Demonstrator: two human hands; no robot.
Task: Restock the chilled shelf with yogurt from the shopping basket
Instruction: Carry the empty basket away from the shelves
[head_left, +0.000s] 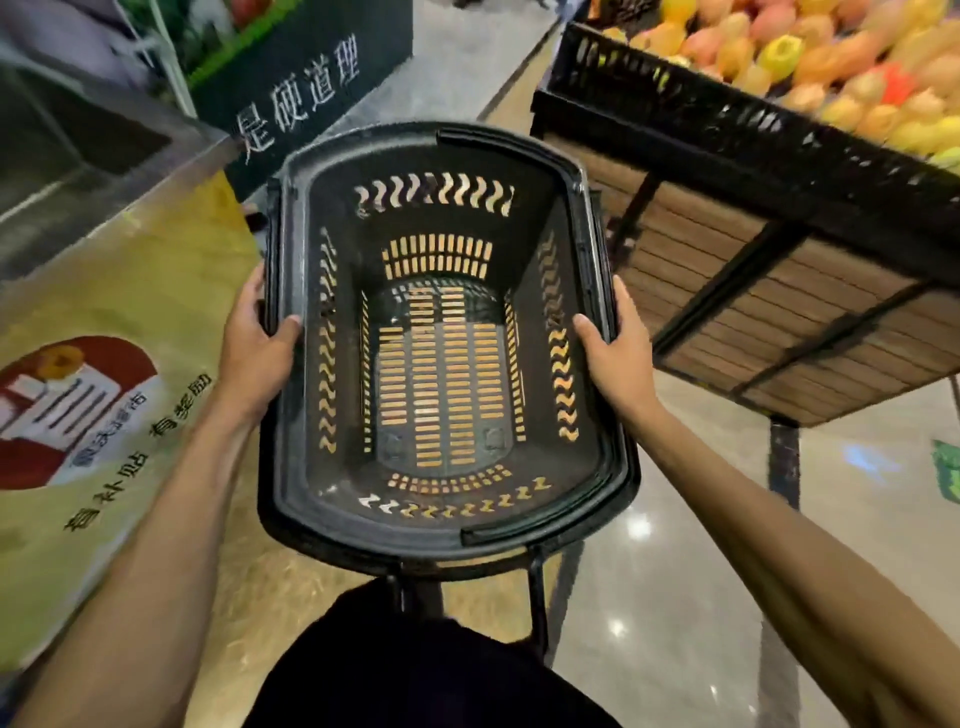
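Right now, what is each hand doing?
Left hand: grips the left rim of the black plastic shopping basket.
Right hand: grips its right rim.

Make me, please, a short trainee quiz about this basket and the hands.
1. True or false: the shopping basket holds yogurt.
2. What holds the basket? A) one hand alone B) the left hand and the right hand, gripping its side rims C) a hook
3. Fill in: the black crate on the right holds ____.
Key: 1 false, it is empty; 2 B; 3 fruit.
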